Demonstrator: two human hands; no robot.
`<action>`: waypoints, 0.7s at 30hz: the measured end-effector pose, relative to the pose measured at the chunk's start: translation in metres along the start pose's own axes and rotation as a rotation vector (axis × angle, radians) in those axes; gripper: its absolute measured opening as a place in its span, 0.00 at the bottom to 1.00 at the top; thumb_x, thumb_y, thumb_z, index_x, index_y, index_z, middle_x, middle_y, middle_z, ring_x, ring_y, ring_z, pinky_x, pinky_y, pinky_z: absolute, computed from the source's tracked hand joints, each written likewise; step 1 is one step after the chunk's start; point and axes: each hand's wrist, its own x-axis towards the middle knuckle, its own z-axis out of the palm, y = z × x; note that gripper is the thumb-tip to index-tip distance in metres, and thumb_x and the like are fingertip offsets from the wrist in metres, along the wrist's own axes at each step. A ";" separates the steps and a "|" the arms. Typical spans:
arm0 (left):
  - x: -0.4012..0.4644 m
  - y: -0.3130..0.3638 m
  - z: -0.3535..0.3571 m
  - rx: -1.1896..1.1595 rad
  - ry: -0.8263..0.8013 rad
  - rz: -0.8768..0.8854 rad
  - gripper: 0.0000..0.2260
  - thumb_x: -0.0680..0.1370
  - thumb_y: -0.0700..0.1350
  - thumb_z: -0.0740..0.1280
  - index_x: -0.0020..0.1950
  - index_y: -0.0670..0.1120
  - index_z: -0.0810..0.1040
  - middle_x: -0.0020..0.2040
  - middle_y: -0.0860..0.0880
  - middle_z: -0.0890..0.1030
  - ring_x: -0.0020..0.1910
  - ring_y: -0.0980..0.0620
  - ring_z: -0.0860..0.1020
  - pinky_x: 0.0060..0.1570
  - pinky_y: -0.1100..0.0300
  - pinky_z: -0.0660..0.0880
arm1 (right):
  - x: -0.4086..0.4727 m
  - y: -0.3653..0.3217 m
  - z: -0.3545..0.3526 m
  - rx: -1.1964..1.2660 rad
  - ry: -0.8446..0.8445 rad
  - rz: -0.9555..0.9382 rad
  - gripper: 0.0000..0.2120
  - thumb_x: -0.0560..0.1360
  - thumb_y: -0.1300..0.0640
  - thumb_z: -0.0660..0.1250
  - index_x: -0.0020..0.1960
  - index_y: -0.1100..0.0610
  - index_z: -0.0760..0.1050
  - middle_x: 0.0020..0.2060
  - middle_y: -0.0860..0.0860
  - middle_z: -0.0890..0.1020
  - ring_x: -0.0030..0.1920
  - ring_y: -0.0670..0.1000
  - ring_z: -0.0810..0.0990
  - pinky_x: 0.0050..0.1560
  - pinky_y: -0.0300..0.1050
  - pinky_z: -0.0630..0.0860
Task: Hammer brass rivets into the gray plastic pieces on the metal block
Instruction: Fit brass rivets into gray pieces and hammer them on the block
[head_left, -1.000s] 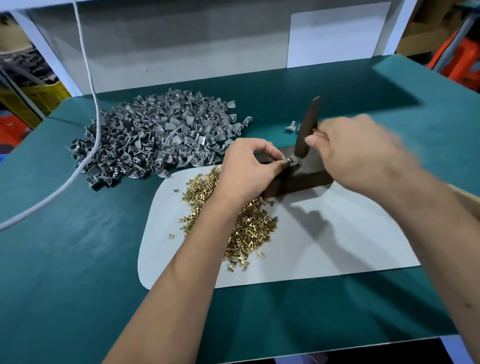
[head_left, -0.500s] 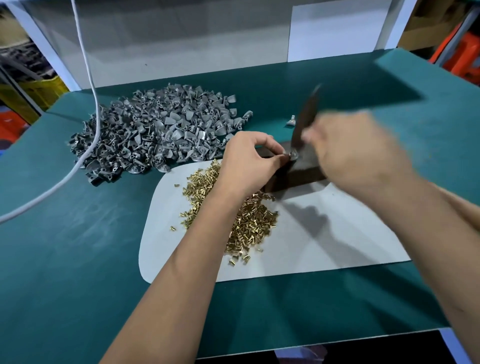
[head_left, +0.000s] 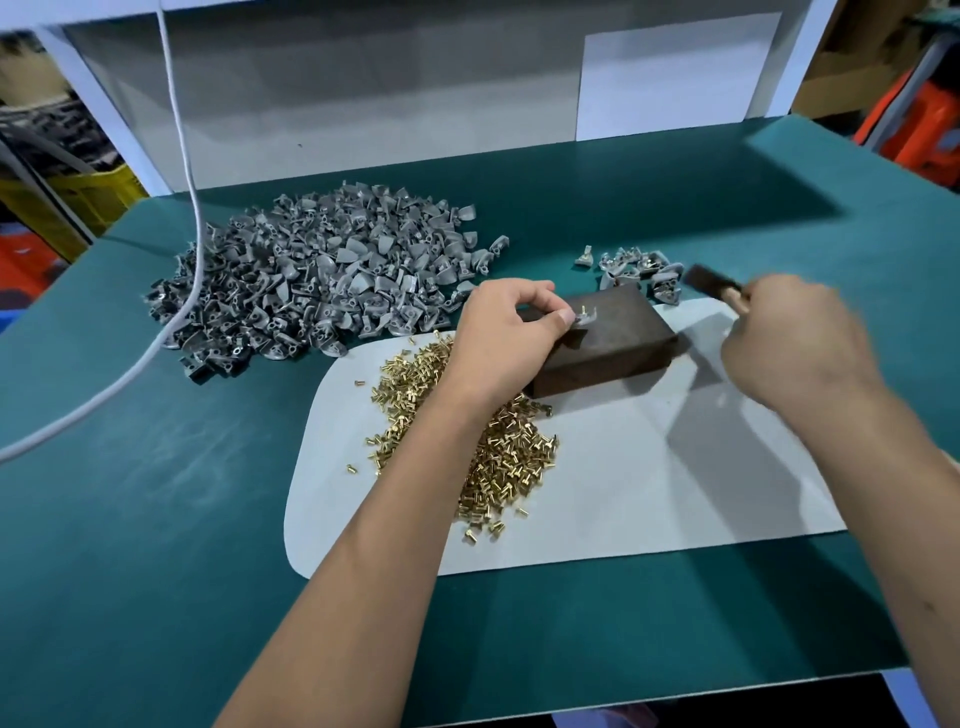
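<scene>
A dark metal block (head_left: 618, 340) sits at the far edge of a pale mat (head_left: 649, 483). On its top lies one gray plastic piece (head_left: 586, 318) with a brass rivet standing in it. My left hand (head_left: 506, 338) pinches that piece at its left side. My right hand (head_left: 800, 345) grips a hammer (head_left: 710, 283), its dark head off to the right of the block and blurred. A heap of brass rivets (head_left: 467, 431) lies on the mat, partly under my left forearm. A big pile of gray plastic pieces (head_left: 322, 275) lies at the back left.
A small cluster of gray pieces (head_left: 636, 267) lies behind the block. A white cable (head_left: 182, 208) hangs down and trails across the green tabletop (head_left: 156, 519) over the big pile. A white panel (head_left: 675, 73) stands against the back wall.
My right hand has swung the hammer from over the block out to the right, uncovering the block's top. My left hand stays on the gray piece.
</scene>
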 end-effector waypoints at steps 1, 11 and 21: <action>0.000 0.000 0.000 -0.025 -0.002 -0.011 0.07 0.77 0.42 0.73 0.39 0.49 0.85 0.63 0.50 0.83 0.62 0.59 0.79 0.70 0.51 0.72 | -0.001 0.002 0.003 -0.015 -0.028 0.011 0.06 0.78 0.63 0.63 0.53 0.64 0.76 0.48 0.67 0.78 0.44 0.66 0.74 0.44 0.52 0.69; -0.002 0.003 0.001 -0.050 -0.013 0.002 0.07 0.75 0.41 0.73 0.37 0.49 0.85 0.63 0.49 0.83 0.63 0.59 0.79 0.71 0.49 0.71 | -0.011 -0.032 -0.004 0.092 0.115 -0.251 0.24 0.71 0.66 0.64 0.61 0.45 0.80 0.56 0.54 0.78 0.60 0.64 0.71 0.59 0.58 0.66; -0.001 0.007 -0.001 -0.084 0.019 0.023 0.09 0.76 0.38 0.72 0.37 0.49 0.83 0.64 0.47 0.82 0.64 0.52 0.79 0.71 0.45 0.71 | -0.008 -0.055 -0.002 0.109 0.148 -0.759 0.04 0.76 0.48 0.72 0.50 0.45 0.82 0.46 0.45 0.82 0.55 0.54 0.72 0.53 0.52 0.56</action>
